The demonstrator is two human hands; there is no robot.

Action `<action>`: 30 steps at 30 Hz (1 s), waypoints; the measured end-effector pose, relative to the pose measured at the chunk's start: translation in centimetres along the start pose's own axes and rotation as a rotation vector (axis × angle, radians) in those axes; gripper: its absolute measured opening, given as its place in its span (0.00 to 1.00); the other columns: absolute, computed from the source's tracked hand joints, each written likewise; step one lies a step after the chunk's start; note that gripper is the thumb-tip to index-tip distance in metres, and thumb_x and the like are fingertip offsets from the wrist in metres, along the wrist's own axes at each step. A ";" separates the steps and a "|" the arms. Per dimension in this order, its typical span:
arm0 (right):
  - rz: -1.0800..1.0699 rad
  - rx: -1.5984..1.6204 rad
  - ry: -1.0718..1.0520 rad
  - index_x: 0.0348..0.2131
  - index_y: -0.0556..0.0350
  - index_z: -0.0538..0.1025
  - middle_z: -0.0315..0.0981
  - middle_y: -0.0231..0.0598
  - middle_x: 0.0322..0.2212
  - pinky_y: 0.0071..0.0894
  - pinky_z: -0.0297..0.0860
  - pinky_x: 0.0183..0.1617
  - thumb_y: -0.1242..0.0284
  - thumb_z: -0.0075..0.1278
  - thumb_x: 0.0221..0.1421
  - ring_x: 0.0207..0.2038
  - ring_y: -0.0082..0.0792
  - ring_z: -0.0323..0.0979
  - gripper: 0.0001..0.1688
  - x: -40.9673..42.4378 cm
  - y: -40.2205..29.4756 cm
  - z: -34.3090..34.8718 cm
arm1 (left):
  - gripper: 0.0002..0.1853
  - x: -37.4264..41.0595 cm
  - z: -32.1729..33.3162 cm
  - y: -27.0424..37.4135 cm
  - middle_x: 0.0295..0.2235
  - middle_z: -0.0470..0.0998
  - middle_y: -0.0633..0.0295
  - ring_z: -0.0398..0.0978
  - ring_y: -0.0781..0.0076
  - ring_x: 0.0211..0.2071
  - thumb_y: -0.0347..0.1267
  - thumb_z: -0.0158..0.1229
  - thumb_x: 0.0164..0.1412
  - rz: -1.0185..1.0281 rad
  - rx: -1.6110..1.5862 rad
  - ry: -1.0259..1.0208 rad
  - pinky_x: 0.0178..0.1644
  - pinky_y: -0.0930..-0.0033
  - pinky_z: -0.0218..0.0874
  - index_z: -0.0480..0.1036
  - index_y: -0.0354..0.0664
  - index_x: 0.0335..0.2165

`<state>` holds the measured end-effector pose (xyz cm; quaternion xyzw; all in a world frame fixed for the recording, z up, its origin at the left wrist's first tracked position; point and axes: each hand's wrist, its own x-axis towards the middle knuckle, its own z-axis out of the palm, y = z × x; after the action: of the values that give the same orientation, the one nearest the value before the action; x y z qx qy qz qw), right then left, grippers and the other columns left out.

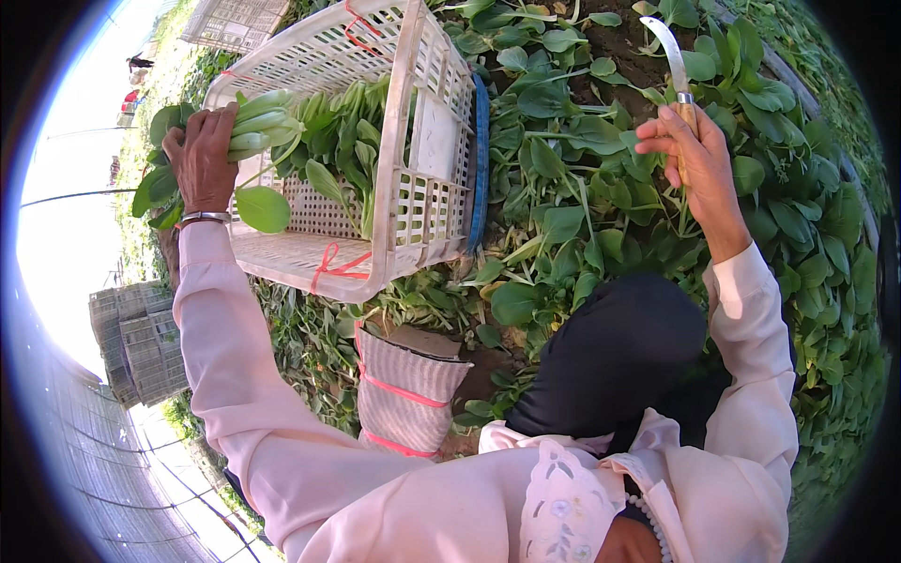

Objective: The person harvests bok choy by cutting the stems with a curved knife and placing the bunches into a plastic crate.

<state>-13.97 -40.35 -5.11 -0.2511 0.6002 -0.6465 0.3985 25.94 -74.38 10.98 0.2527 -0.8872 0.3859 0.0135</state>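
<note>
My left hand (204, 155) grips a bunch of leafy greens with pale stems (262, 127), which look like bok choy. It is above the open side of a white slatted plastic crate (394, 183). Inside the crate lie more greens (345, 134), packed with their leaves towards me. In my right hand (693, 151) is a small sickle knife, its wooden handle (685, 119) in the palm and its curved blade (669, 49) pointing up and away. That hand is over the bed of growing greens, apart from the crate.
Cut and loose leaves (556, 162) cover the soil right of the crate; standing plants (809, 183) continue further right. A striped padded bundle tied with red cord (405, 394) rests near my knee (619, 352). Stacked crates (141, 338) stand at left, another crate (232, 21) beyond.
</note>
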 end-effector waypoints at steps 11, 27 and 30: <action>0.336 -0.105 0.370 0.38 0.53 0.69 0.76 0.34 0.27 0.13 0.57 0.16 0.62 0.51 0.62 0.25 0.21 0.75 0.14 -5.7 8.3 -10.0 | 0.14 -7.4 23.0 9.1 0.43 0.79 0.66 0.68 0.68 0.53 0.34 0.49 0.59 0.700 0.049 -0.854 0.65 0.53 0.43 0.80 0.49 0.39; 0.383 -0.221 0.556 0.38 0.52 0.68 0.74 0.31 0.26 0.11 0.56 0.16 0.62 0.50 0.61 0.24 0.18 0.72 0.14 -14.1 2.2 -16.1 | 0.13 -3.6 32.3 19.7 0.44 0.78 0.59 0.71 0.63 0.50 0.30 0.49 0.60 0.524 -0.174 -0.913 0.60 0.54 0.54 0.77 0.44 0.42; 0.281 -0.334 0.498 0.36 0.54 0.70 0.75 0.33 0.27 0.14 0.57 0.17 0.60 0.51 0.60 0.27 0.19 0.75 0.16 -14.0 -2.7 -18.0 | 0.13 -0.7 31.3 19.3 0.44 0.78 0.58 0.72 0.62 0.50 0.29 0.49 0.60 0.461 -0.213 -0.788 0.59 0.54 0.55 0.77 0.43 0.42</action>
<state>-21.27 -18.66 -3.05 -0.0617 0.8057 -0.5194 0.2780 23.09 -84.67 -24.21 0.1734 -0.8924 0.1601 -0.3846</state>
